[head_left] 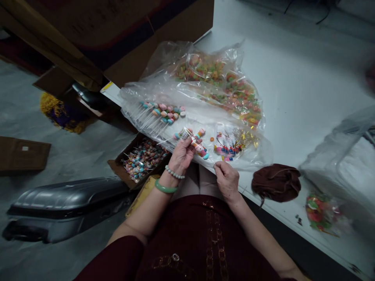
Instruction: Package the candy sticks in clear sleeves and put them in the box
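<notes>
Along the table's near edge, the left hand [181,156] is clenching a wrapped candy stick [183,134] between thumb and fingers. Its thin white shaft is pointing left and slightly toward the person, and this hand is the nearer to it. The right hand [227,181] is pinching the near fold of a clear plastic sheet [254,154], its fingers closed on the film and holding no candy. Pink-and-blue candies [199,149] are lying on the sheet between the hands, just past the left fingertips. Beyond the left hand, a row of stick candies [164,113] is resting on the sheet with sticks fanning left. Toward the far edge, a plastic bag of gummies [222,86] is lying against the sheet. Right of the hands, a brown pouch [275,183] is sitting on the white table [295,86], and a small candy bag [319,212] is lying near the table's right corner. Off the left edge, a cardboard box [117,160] of stick candies is sitting beside the left forearm, and a gray suitcase [67,199] is lying on the floor beyond it.
</notes>
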Demonstrator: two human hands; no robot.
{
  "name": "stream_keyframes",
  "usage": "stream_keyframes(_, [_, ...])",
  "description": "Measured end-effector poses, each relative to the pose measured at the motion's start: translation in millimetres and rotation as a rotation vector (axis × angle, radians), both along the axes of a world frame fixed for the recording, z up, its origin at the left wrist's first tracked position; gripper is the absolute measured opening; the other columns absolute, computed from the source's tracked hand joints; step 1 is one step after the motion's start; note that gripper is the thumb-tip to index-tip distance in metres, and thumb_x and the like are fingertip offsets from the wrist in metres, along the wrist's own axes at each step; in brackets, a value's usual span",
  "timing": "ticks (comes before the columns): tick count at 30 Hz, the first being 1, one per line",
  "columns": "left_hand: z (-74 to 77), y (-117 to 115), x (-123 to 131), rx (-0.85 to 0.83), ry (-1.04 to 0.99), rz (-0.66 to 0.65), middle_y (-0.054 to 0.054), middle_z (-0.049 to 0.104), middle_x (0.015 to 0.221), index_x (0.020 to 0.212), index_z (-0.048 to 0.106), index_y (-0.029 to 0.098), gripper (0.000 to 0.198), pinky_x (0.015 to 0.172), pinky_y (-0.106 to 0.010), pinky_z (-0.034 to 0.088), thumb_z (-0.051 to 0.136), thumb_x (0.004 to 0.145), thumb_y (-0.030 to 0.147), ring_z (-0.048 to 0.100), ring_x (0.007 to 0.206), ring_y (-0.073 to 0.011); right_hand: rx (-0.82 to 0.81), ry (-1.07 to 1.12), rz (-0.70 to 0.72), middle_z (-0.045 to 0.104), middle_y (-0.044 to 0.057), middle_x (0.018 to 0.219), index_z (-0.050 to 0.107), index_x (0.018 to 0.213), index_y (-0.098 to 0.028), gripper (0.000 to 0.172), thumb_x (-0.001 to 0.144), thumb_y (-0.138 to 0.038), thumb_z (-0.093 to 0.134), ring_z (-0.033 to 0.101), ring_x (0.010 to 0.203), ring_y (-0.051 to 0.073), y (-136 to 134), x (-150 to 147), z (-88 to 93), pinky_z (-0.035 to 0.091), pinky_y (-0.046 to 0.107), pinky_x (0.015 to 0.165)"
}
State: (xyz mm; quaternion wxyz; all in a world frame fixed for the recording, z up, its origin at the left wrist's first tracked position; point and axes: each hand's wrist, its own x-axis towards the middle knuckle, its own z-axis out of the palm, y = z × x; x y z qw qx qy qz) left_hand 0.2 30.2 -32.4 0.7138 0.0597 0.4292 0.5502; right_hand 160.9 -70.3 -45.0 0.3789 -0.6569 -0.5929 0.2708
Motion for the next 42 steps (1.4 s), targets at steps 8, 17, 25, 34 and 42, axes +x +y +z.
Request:
stream_keyframes(8, [-1.3,-6,13,0.136,-0.026,-0.008,-0.001,0.068,0.077,0.086,0.062,0.014,0.018,0.080,-0.026,0.055,0.076,0.077,0.024,0.067,0.071,-0.0115,-0.089,0.151,-0.020,0.062,0.000,0.067,0.065,0.074,-0.022,0.016,0.084,-0.030,0.055,0.054,0.065,0.015,8,0,-0.1,0.040,0.027,0.065])
stream_keyframes(17, [3.9,-26,33,0.083,0.015,-0.182,-0.001,0.068,0.081,0.097,0.058,0.017,0.044,0.064,-0.025,0.055,0.083,0.068,0.038,0.068,0.070,-0.0148,-0.586,1.079,-0.157,0.042,-0.007,0.051,0.053,0.065,-0.019,0.025,0.058,-0.033,0.073,0.026,0.043,0.005,21,-4,-3.6,0.012,0.018,0.037])
stream_keyframes(25, [1.9,-27,25,0.131,0.131,-0.248,0.003,0.064,0.087,0.098,0.054,0.019,0.054,0.066,-0.018,0.049,0.085,0.054,0.012,0.062,0.073,-0.0074,-0.379,0.686,-0.131,0.048,-0.006,0.056,0.066,0.079,-0.018,0.016,0.072,-0.032,0.066,0.040,0.049,0.008,5,5,-1.8,0.032,0.022,0.046])
stream_keyframes(34, [9.2,-40,37,0.048,0.097,-0.299,0.002,0.064,0.069,0.083,0.062,0.013,0.041,0.064,-0.021,0.047,0.085,0.050,0.013,0.058,0.061,-0.0082,0.079,0.184,-0.021,0.068,0.002,0.084,0.061,0.122,-0.024,0.037,0.086,-0.023,0.054,0.063,0.074,0.017,9,-14,-5.2,0.051,0.031,0.074])
stream_keyframes(42, [15.3,-55,26,-0.072,-0.050,-0.409,-0.002,0.065,0.072,0.074,0.066,0.014,0.029,0.068,-0.027,0.048,0.084,0.062,0.034,0.059,0.067,-0.0121,0.363,-0.279,0.093,0.069,0.007,0.084,0.069,0.108,-0.020,0.033,0.093,-0.012,0.041,0.065,0.079,0.020,-5,-11,-5.2,0.050,0.030,0.073])
